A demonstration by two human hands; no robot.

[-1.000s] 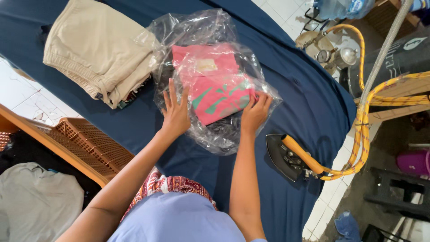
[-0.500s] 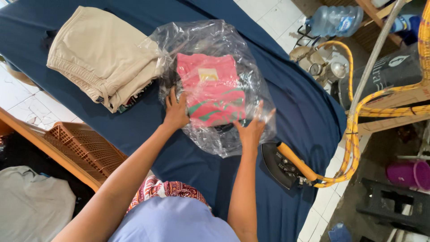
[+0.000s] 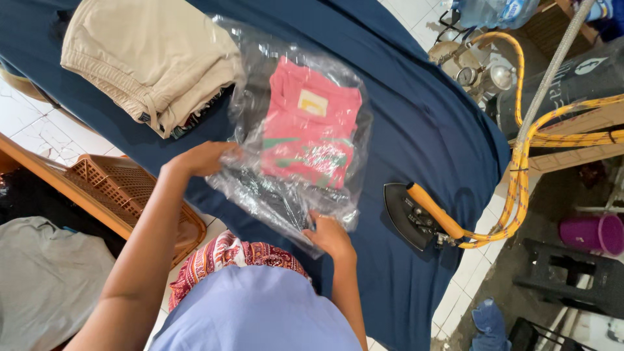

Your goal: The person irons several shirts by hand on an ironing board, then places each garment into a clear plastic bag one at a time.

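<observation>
Clear plastic bag (image 3: 296, 140) with folded pink garment (image 3: 311, 130) runs toward 12 o'clock; your left hand (image 3: 203, 158) and right hand (image 3: 328, 235) pinch its near edge.

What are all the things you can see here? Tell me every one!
plastic bag: 1, clear, middle of the table, around the pink garment
pink garment: 1, pink with green stripes and a yellow label, folded inside the bag
beige clothes: 1 folded pile, upper left of the table
table cover: 1, dark blue, spread under everything
iron: 1, black with an orange handle, right of the bag
hoses: several, yellow-orange, running up to the right
basket: 1, brown, left of the table
grey cloth: 1, lower left on the floor
bucket: 1, purple, far right
left hand: 1, on the bag's left edge
right hand: 1, fingers gripping the bag's near edge
</observation>
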